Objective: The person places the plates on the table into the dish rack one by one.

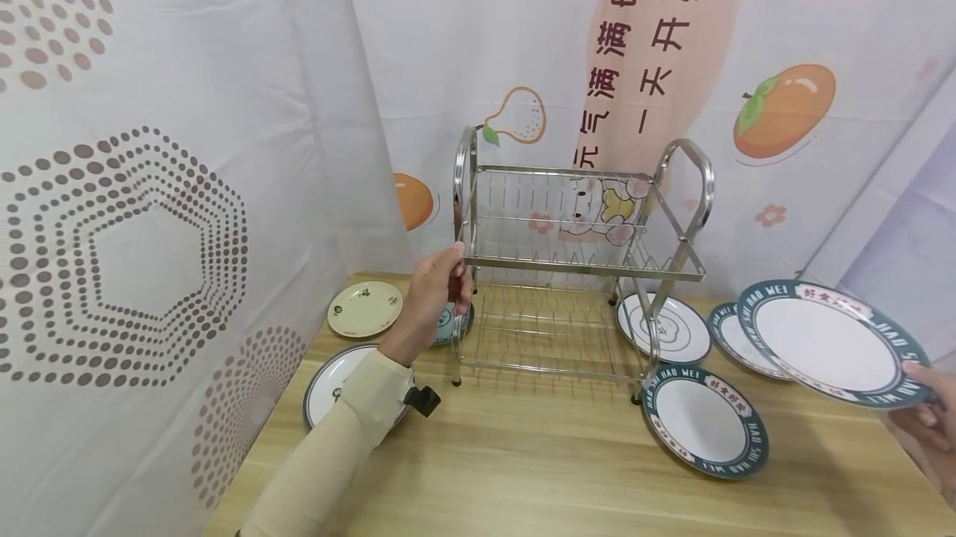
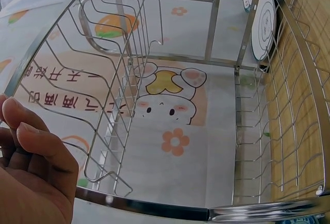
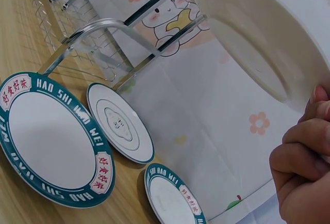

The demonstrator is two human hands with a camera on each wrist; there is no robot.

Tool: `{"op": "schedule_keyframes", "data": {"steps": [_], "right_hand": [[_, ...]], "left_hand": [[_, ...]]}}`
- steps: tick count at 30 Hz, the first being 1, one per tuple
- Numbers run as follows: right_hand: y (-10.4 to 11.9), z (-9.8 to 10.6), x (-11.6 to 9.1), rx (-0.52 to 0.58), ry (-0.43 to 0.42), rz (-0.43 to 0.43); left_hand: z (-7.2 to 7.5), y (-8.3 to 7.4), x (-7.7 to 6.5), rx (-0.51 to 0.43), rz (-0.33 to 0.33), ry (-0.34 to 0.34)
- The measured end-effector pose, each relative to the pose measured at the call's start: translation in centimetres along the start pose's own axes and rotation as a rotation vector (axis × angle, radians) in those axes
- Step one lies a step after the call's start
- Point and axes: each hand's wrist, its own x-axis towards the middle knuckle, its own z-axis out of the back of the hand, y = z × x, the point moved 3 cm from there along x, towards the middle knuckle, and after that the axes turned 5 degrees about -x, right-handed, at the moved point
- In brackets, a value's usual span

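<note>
A two-tier metal dish rack (image 1: 568, 267) stands on the wooden table. My left hand (image 1: 441, 284) grips it at the front left corner of the upper tier; the left wrist view has curled fingers (image 2: 38, 144) by that rail. Off to the right, my right hand (image 1: 929, 400) holds a white plate (image 1: 829, 338) with a green lettered rim by its edge, raised above the table. From the right wrist, the plate's pale underside (image 3: 258, 38) shows. A similar green-rimmed plate (image 1: 705, 421) lies at the rack's front right foot.
Right of the rack lie a white plate with a line drawing (image 1: 665, 325) and another green-rimmed plate (image 1: 735, 342). To its left are a cream plate (image 1: 364, 309), a small blue dish (image 1: 453, 325) and a dark-rimmed white plate (image 1: 329, 383). A printed curtain (image 1: 523, 31) hangs behind.
</note>
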Motion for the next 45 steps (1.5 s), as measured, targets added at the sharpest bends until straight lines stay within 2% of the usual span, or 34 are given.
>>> {"op": "schedule_keyframes", "data": {"steps": [2,5,8,12,13,15,19,24,30,37,45], "right_hand": [[0.5,-0.1,0.0,-0.119,-0.090,0.003],[1.3,-0.1,0.2,-0.090,-0.152,0.019],[1.9,-0.1,0.6,-0.110,-0.167,0.029],[2.1,-0.4,1.3,-0.107,-0.096,0.018],[2.2,-0.6,1.4,-0.120,-0.101,0.018],[2.4,-1.1,1.5,-0.160,-0.136,0.026],[3.0,-1.8,1.7,-0.309,-0.176,0.025],[3.5,-2.1,2.1,-0.388,-0.144,0.039],[3.6,-2.5,2.3,-0.384,-0.138,0.032],[3.8,-3.3,2.6,-0.398,-0.200,0.060],[4.1,-4.6,2.8,-0.381,-0.232,0.090]], "left_hand": [[-0.1,0.0,0.1,0.000,-0.003,0.003],[-0.2,0.0,0.2,-0.001,-0.010,0.003],[-0.1,0.1,0.3,0.000,-0.012,-0.008],[0.1,0.0,0.3,-0.003,-0.009,-0.029],[0.1,0.0,0.3,-0.007,-0.007,-0.034],[0.2,-0.1,0.3,-0.015,-0.006,-0.036],[0.2,-0.2,0.2,-0.022,-0.003,-0.040],[0.3,-0.2,0.2,-0.024,0.000,-0.051],[0.3,0.0,0.2,-0.019,0.001,-0.053],[0.2,0.2,0.4,-0.017,0.002,-0.043],[-0.3,0.3,0.5,-0.017,0.018,-0.048]]}}
